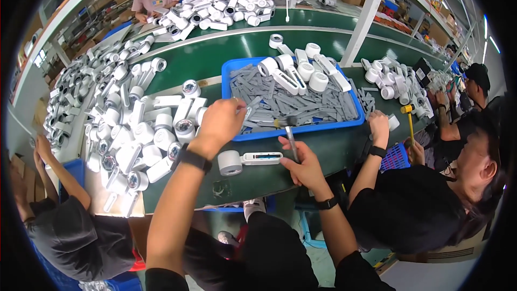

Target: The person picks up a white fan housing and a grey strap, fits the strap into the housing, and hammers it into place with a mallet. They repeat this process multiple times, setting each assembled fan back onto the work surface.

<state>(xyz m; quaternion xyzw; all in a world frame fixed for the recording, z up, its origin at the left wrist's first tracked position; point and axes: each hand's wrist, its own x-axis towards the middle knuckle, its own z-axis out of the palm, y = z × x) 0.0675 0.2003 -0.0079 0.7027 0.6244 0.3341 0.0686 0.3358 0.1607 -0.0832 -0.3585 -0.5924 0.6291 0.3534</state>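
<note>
My left hand (221, 123) is over the left end of a blue tray (358, 120) heaped with grey plastic strips (301, 109). Its fingers are pinched, and a small pale piece shows by the fingertips, too small to tell what it is. Tilted upright in my right hand (304, 166) is a hammer (291, 141), its dark head near the tray's front wall. Between my hands, a white handheld device (252, 160) lies on the green table, its round head to the left. A long slot in its handle lies open, with blue inside.
Many white devices (156, 134) are piled to my left, and several (301, 70) rest on the tray's back. A co-worker at right holds a yellow mallet (407, 110) beside another pile (396, 75). Another person works at left. A white post (366, 16) stands behind the tray.
</note>
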